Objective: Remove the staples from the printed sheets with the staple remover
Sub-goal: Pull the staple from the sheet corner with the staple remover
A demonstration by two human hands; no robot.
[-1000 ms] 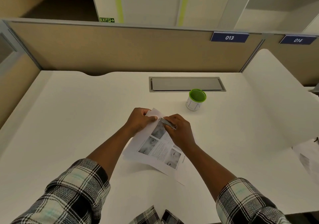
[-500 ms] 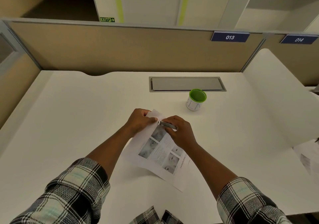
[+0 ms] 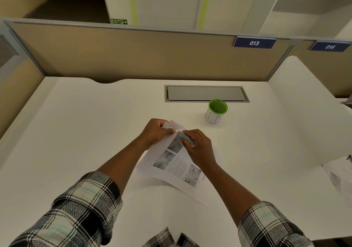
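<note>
On my left, the left hand (image 3: 155,132) is curled over the top corner of the printed sheets (image 3: 177,163), fingers and thumb pinching that corner and folding its tip back. The sheets lie at a slant on the white desk (image 3: 76,132), their top corner pointing toward the cup and their long edge running down and away from it toward my right forearm. I can see grey photo blocks and lines of text on the top page; I cannot make out a staple.

Just right of the left hand, the right hand (image 3: 200,147) grips the staple remover (image 3: 186,138), a small metal piece, with fingers wrapped round its rear part. Its front tip touches the sheets right beside the left thumb, on the side away from the cup. I cannot tell how its jaws stand.

Further right and beyond the hands stands the cup (image 3: 216,111), white with a green rim, upright, apart from the sheets. Just behind the cup is a grey hatch (image 3: 205,93) set into the desk. Far to the right of the cup, more paper (image 3: 341,178) lies at the desk's edge.
</note>
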